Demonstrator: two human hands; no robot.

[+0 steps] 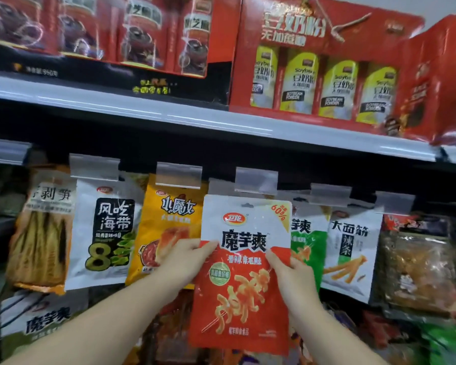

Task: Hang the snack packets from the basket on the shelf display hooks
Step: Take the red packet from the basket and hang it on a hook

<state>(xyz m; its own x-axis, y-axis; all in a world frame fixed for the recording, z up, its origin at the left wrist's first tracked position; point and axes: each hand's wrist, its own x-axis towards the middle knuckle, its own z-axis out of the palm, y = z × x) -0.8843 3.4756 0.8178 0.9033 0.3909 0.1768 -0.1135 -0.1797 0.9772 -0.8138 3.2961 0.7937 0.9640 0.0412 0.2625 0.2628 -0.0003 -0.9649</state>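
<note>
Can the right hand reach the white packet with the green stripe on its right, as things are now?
Probably not yet: the right hand grips the red and white packet together with the left hand. The white packet with the green stripe hangs unblocked beside it.

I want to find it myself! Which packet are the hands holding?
Look under the long grey shelf, at the row of hanging snacks. Both hands, left and right, hold the front packet: white top, red bottom, between a yellow packet and a green one.

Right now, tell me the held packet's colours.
Snack packet: white top, red-orange bottom; head view.
</note>
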